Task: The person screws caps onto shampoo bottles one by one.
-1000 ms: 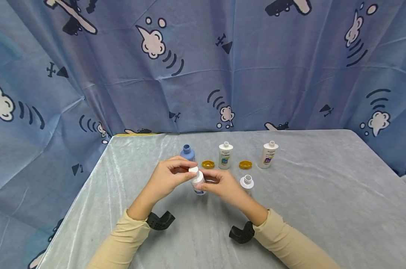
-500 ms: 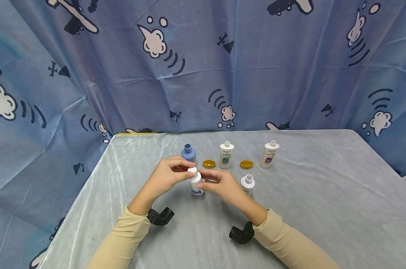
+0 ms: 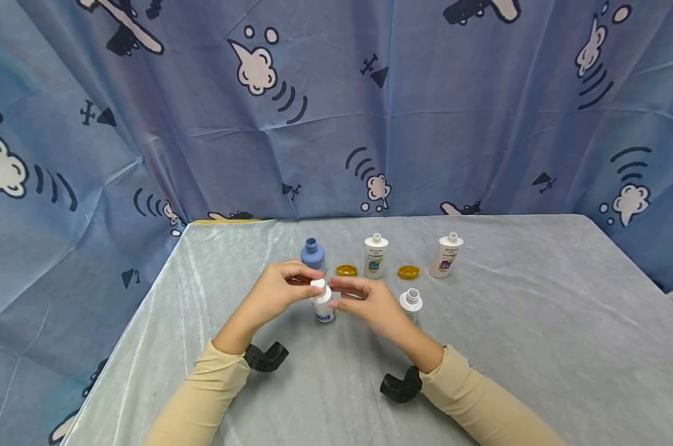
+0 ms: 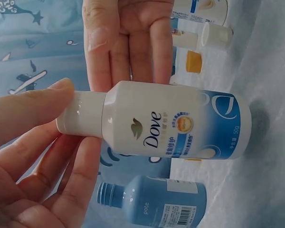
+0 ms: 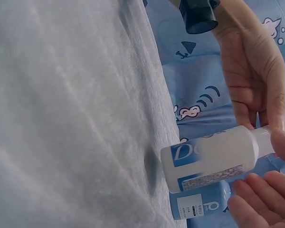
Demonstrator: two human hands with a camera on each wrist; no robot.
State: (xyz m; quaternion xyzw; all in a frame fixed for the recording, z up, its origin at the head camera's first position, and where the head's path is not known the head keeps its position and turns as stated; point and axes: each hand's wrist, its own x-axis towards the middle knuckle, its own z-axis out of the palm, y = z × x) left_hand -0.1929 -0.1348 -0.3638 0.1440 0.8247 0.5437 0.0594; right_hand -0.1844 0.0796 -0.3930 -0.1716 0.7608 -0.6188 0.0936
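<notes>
My left hand [image 3: 275, 290] pinches the white cap of a small white Dove bottle [image 4: 152, 121] between thumb and fingers. The bottle stands nearly upright in the head view, its base close over the table, and its blue label faces the left wrist camera. Beside its right side is my right hand [image 3: 370, 303], thumb and fingers extended around the shoulder without gripping. In the left wrist view the right fingers [image 4: 121, 57] reach behind the bottle. Just behind the left hand stands a blue bottle [image 3: 312, 254] with a bare threaded neck.
Two white uncapped bottles, one with a green label [image 3: 374, 260] and one with a purple label [image 3: 445, 257], stand at the back. Between them lie gold caps, one left [image 3: 346, 271] and one right [image 3: 408, 272]. Another white uncapped bottle [image 3: 411, 300] stands by the right wrist.
The Dove bottle has shifted slightly left and become more upright. My right thumb and fingers have loosened from its side, while the left hand keeps its pinch on the cap.
</notes>
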